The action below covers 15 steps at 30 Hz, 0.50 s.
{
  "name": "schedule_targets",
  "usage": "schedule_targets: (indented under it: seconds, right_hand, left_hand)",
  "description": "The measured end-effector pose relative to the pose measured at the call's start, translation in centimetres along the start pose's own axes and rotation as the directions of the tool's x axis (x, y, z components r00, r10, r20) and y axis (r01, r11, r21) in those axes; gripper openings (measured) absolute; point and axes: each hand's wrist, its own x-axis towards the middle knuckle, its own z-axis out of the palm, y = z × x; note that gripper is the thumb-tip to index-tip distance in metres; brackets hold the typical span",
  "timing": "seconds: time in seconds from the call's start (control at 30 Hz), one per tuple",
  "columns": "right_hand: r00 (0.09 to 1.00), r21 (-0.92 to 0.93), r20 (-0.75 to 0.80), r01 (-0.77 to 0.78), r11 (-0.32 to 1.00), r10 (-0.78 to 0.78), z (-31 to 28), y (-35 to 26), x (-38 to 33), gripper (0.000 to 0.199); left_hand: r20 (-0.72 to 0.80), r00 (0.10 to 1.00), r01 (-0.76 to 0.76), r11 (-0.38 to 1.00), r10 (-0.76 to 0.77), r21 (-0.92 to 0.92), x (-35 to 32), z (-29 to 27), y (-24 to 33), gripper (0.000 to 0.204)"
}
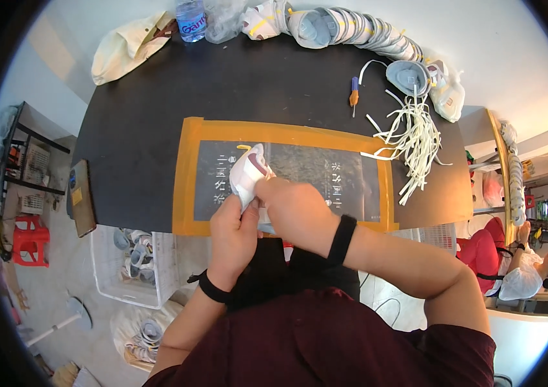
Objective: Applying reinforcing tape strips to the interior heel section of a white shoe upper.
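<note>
Nearest: both forearms come in from below, with a black band on each wrist. The left hand [232, 232] is closed, thumb and fingers pinching the lower end of a small shoe upper [248, 169]. The right hand [296, 209] sits just beside it with fingers curled at the upper's right side (fingertips hidden, so I cannot tell whether they grip it).

The upper, pale with a maroon patch and a yellow tab at its far end, is held tilted above the near part of a work mat [358, 174]. The mat is dark with pale print, is edged in wide tan tape [280, 132], and lies on a black table [274, 84].

Beside the table's near left edge, a white crate [167, 261] on the floor holds more grey and pale uppers; a bag of similar pieces stands nearer, partly cut off by the person's arm.

Farther right on the table: a loose heap of white strips [412, 132], partly over the mat's taped corner; beyond it a blue-and-orange-handled tool [354, 93].

Far edge: a curved row of nested uppers [377, 35], a clear plastic bag [222, 19], a bottle [190, 22] and a cream bag [129, 51]. Off to the right, another person [522, 277] sits in red trousers.
</note>
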Motion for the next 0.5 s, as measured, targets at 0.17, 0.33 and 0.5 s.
schedule_targets:
  seconds: [0.17,0.33,0.5]
  right_hand:
    - [0.996,0.032,0.074,-0.061,0.998,0.059,0.6,0.4,0.1,0.019]
    - [0.973,-0.177,0.015,0.231,0.957,-0.232,0.9,1.0,0.0,0.02]
    - [0.999,0.048,0.008,-0.036,0.998,0.035,1.2,0.4,0.1,0.017]
  left_hand:
    - [0.016,1.0,0.013,1.0,-0.013,0.011,-0.1,0.0,-0.3,0.011]
    - [-0.018,0.998,0.051,0.997,-0.052,-0.05,-0.2,-0.1,0.5,0.014]
    - [0.016,0.998,0.069,0.998,-0.069,0.003,0.0,-0.6,0.4,0.015]
